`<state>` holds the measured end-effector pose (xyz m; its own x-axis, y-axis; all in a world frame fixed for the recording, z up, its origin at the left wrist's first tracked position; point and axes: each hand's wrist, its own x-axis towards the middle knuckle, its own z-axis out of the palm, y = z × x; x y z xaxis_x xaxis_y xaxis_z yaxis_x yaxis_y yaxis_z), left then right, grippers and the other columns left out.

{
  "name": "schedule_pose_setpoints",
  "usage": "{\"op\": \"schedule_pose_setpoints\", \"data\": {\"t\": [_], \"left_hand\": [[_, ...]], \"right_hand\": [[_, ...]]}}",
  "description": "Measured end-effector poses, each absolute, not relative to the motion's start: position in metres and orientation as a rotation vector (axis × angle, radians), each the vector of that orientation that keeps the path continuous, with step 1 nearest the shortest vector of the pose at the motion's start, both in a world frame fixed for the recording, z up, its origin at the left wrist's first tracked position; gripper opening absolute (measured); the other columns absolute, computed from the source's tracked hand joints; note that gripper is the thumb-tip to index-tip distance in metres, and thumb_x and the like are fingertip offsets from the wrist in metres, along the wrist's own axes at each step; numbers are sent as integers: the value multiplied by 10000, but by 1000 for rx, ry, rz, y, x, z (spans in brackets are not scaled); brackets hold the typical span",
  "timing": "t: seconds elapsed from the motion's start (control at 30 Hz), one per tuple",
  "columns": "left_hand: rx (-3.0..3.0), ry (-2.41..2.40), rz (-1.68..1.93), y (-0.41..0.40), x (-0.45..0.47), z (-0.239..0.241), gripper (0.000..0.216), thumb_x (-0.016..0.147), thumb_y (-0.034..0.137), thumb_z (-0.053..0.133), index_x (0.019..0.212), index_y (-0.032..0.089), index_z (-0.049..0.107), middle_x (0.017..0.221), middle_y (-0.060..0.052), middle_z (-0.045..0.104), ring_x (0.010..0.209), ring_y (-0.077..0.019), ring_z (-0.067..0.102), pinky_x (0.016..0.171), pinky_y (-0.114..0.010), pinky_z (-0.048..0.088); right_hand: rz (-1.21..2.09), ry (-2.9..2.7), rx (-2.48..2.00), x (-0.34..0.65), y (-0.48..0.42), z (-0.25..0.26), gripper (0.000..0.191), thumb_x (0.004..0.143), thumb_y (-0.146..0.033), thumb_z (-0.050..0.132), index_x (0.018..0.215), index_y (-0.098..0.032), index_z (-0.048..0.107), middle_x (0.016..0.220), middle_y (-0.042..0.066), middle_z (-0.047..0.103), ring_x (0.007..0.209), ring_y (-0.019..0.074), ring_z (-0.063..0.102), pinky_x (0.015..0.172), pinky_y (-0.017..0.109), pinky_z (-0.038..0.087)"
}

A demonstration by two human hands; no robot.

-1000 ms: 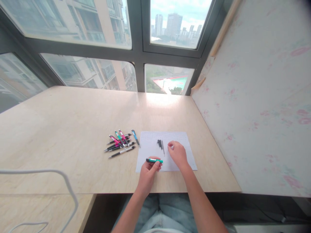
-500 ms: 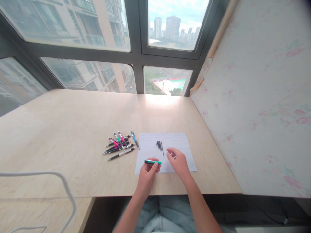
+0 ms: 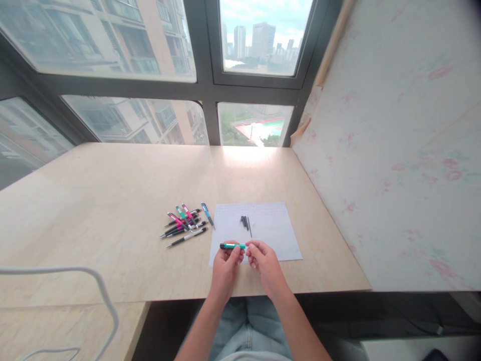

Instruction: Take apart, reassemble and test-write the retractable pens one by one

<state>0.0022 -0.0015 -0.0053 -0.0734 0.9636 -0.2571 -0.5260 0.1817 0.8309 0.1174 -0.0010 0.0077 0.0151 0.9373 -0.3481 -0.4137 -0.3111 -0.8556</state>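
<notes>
Green pen barrel: one, above the sheet at its 8 o'clock side, black end toward 9 o'clock.
Left hand: pinching the barrel, as before.
Right hand: formerly apart, now brought in to the barrel's 3 o'clock end; fingertips drawn together, anything between them too small to tell.
Dark pen parts and thin rod: on the sheet, 1 o'clock of the barrel, unmoved.
Pen pile: on the bench, 10 o'clock, unchanged.
</notes>
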Motion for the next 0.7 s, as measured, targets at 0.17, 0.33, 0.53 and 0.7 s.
{"op": "schedule_pose_setpoints", "data": {"t": [0.17, 0.33, 0.53, 0.7], "left_hand": [[587, 1016, 1332, -2, 3, -4, 317, 730, 331, 763, 944, 151, 613, 734, -15, 655, 654, -119, 570, 661, -252, 441], [680, 1093, 1306, -3, 4, -1, 346, 717, 388, 760, 931, 153, 622, 718, -22, 659, 658, -142, 586, 669, -275, 460], [991, 1278, 1254, -3, 5, 11, 274, 758, 382, 720, 897, 169, 618, 761, -29, 666, 702, -174, 616, 675, -279, 474], [1292, 1359, 1199, -3, 6, 24, 171, 816, 337, 651, 892, 187, 618, 791, -39, 675, 724, -184, 627, 691, -287, 476]], "right_hand": [[1533, -683, -1167, 119, -3, 13, 264, 758, -405, 698, 813, -151, 654, 674, 0, 577, 580, 100, 460, 504, 223, 319], [1557, -662, -1133, 120, -3, 13, 281, 755, -420, 704, 800, -150, 644, 670, -2, 569, 573, 99, 454, 504, 223, 321], [1630, -548, -1062, 122, -3, 15, 255, 739, -400, 723, 738, -163, 627, 655, -16, 553, 545, 83, 439, 481, 203, 315], [1728, -334, -1013, 123, -2, 14, 241, 707, -366, 752, 770, -159, 645, 669, -10, 565, 529, 75, 462, 445, 183, 336]]}}
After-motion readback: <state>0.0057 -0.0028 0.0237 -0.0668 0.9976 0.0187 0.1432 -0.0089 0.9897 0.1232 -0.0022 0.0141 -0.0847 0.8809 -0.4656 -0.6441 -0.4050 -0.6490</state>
